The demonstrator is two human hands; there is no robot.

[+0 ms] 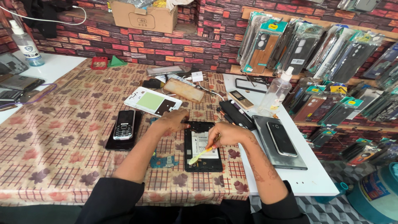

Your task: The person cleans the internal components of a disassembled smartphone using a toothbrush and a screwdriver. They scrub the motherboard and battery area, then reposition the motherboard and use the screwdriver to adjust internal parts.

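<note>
A person's right hand (228,135) grips a yellow-green toothbrush (202,154), its head resting on the battery of an opened phone (202,146) lying on a checked tablecloth (62,157). The left hand (172,121), fingers loosely curled and holding nothing, presses the phone's upper left corner, near a keypad phone (124,124).

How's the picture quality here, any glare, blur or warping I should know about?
Head view: bright, even light with soft shadows only. The shelf at right bows from wide-angle distortion. Glare sits on the hanging phone cases. The right hand with its yellow brush and the left hand on the opened tablet look sharp.
</note>
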